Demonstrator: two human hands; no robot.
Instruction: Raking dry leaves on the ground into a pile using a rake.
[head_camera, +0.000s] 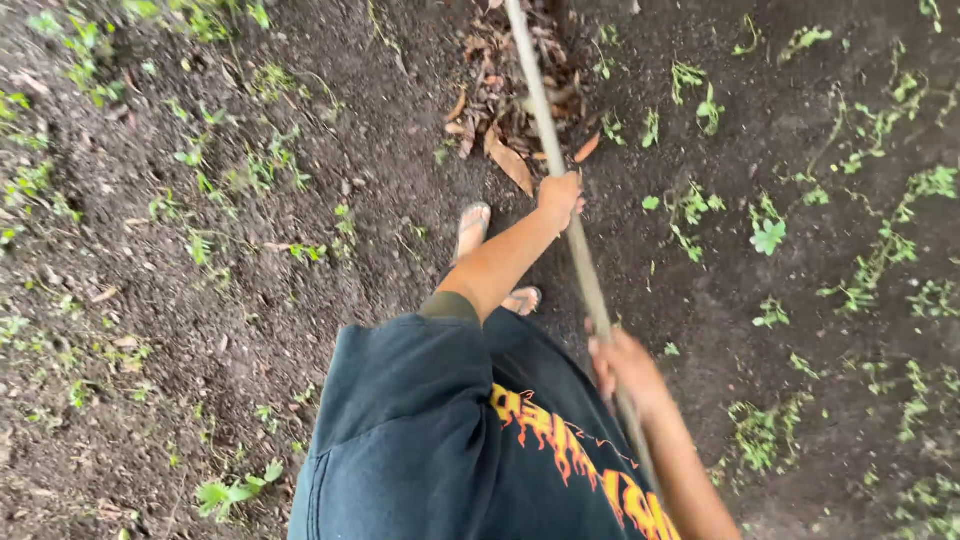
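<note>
Stick (565, 205) in both hands (558, 197) (over leaves (500, 100))

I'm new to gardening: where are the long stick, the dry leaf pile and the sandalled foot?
long stick (583, 262), head view, mid-shaft between the hands.
dry leaf pile (500, 110), head view, centre of heap.
sandalled foot (472, 225), head view, toes.
</note>
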